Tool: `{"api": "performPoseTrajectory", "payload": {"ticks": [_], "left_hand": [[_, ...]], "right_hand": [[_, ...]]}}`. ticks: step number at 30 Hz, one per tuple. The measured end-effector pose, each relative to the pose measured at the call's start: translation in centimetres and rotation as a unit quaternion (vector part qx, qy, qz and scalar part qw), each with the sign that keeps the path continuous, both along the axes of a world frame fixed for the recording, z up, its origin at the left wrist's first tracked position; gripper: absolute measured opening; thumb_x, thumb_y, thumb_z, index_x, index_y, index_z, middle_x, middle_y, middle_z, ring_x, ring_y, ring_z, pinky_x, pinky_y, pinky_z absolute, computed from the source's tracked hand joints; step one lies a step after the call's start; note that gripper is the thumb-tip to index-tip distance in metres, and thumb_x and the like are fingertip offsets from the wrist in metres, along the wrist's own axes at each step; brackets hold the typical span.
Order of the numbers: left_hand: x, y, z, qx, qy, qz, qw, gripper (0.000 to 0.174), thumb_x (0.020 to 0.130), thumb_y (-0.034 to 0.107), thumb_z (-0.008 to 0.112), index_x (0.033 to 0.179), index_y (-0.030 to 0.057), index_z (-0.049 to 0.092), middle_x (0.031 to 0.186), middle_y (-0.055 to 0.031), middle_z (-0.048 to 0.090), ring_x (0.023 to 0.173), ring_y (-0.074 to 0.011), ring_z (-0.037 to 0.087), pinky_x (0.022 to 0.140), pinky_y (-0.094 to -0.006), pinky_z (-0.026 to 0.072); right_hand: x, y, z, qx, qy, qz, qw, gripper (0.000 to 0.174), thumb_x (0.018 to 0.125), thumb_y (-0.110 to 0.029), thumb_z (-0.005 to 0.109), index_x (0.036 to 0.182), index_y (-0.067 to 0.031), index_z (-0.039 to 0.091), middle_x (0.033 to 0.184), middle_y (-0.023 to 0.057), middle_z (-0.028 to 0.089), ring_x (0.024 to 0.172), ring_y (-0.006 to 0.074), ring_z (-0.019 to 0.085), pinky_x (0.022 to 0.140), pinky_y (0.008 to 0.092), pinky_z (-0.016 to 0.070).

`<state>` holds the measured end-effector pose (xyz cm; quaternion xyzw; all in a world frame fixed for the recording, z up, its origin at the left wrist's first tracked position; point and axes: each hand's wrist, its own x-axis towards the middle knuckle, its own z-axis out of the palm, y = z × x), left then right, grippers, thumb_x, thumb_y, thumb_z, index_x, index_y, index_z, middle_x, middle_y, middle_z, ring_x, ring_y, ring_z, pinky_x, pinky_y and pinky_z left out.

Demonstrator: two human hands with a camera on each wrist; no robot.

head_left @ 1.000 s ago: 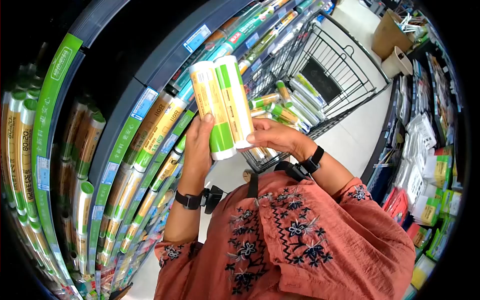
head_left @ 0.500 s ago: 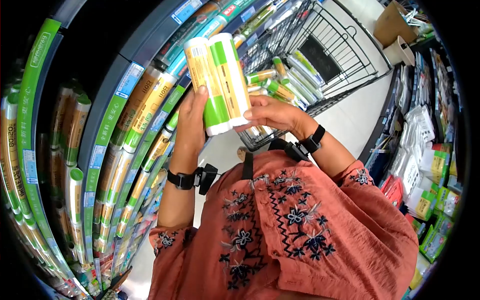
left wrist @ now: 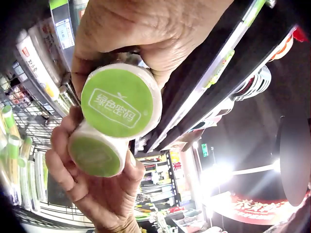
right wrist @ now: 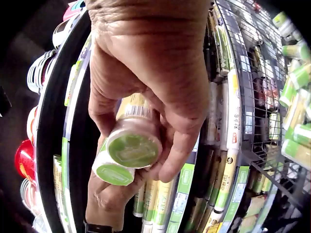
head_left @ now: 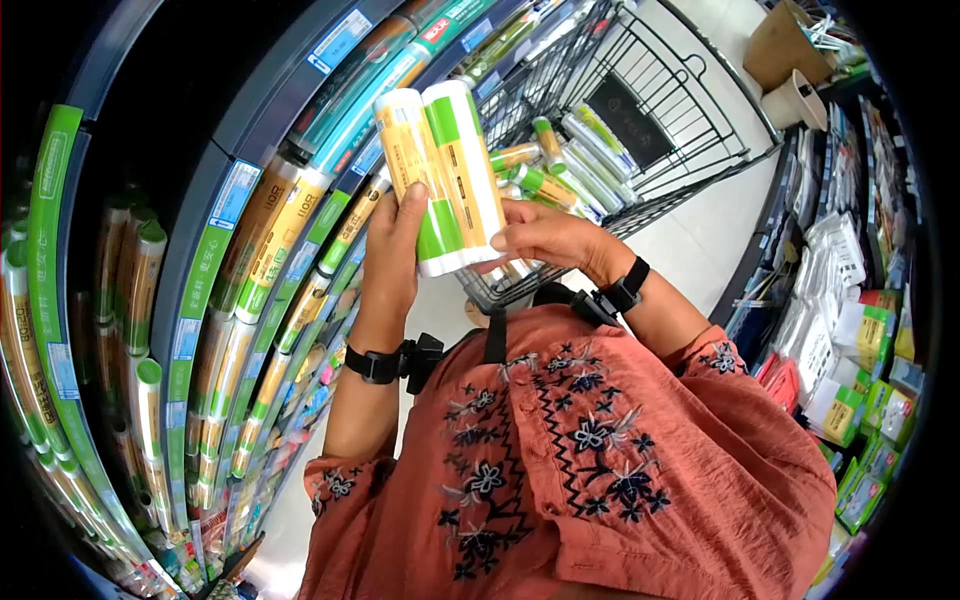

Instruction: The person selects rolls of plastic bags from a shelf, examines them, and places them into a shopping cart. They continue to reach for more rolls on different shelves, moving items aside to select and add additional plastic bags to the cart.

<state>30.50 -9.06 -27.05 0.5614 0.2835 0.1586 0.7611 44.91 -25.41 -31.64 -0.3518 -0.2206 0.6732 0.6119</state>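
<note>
Two cylindrical packaged rolls with green, kraft-brown and white wrapping stand side by side in front of the body. My left hand [head_left: 393, 245] grips the left roll [head_left: 408, 165], its thumb lying along the front. With the thumb near its lower end, my right hand [head_left: 560, 240] holds the right roll [head_left: 462, 160]. The left wrist view shows the green end cap [left wrist: 119, 102] of the nearer roll, with white lettering, beside the second roll's cap [left wrist: 95, 156]. From the right wrist, both lower ends appear, one roll [right wrist: 134, 145] overlapping the other [right wrist: 114, 171].
Shelves [head_left: 210, 270] packed with similar rolls [head_left: 285, 235] curve along the left. A wire shopping cart [head_left: 690, 70] ahead carries several rolls [head_left: 545, 185]. Packaged goods [head_left: 840, 330] fill the rack on the right. A brown bin [head_left: 785, 45] stands at the far right.
Both hands keep their hold on the two rolls, which have risen a little in the head view. The left shelves have shifted leftward in that view.
</note>
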Motion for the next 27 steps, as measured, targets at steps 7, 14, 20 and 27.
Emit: {"api": "performPoseTrajectory", "payload": {"ticks": [7,14,20,27], "left_hand": [[1.6,-1.1,-0.2,0.052,0.015,0.020,0.998,0.061,0.101,0.040,0.060,0.137,-0.0075,0.045,0.124,-0.0159,0.059,0.108,-0.0175,0.060,0.091,-0.0292,0.0492],[2.2,-1.1,0.0,0.100,0.020,0.022,0.995,0.058,0.101,0.036,0.060,0.141,-0.0027,0.043,0.128,-0.0143,0.059,0.111,-0.0184,0.059,0.094,-0.0303,0.0487],[-0.4,2.8,2.3,0.144,0.050,-0.035,0.988,0.057,0.096,0.026,0.064,0.143,-0.0007,0.045,0.128,-0.0121,0.059,0.115,-0.0179,0.059,0.098,-0.0299,0.0460],[-1.8,3.4,7.4,0.228,0.136,-0.288,0.920,0.066,0.084,0.023,0.078,0.141,0.0043,0.051,0.133,-0.0120,0.058,0.129,-0.0228,0.052,0.110,-0.0343,0.0379]], "right_hand": [[1.3,-0.2,1.1,0.012,-0.021,-0.009,1.000,0.080,0.089,-0.015,0.067,0.155,-0.0050,0.024,0.144,0.0136,0.048,0.126,0.0249,0.055,0.104,0.0438,0.0507],[2.6,0.0,0.5,-0.001,-0.006,-0.014,1.000,0.085,0.088,-0.018,0.068,0.158,-0.0082,0.021,0.143,0.0119,0.048,0.125,0.0230,0.055,0.097,0.0422,0.0547],[7.7,-2.0,1.0,-0.044,-0.055,-0.059,0.996,0.073,0.091,-0.026,0.062,0.153,-0.0020,0.032,0.126,0.0129,0.060,0.095,0.0174,0.066,0.074,0.0322,0.0601],[11.6,-2.9,0.1,-0.036,-0.036,-0.025,0.998,0.069,0.093,-0.029,0.062,0.147,0.0042,0.036,0.119,0.0179,0.064,0.081,0.0185,0.070,0.064,0.0292,0.0615]]}}
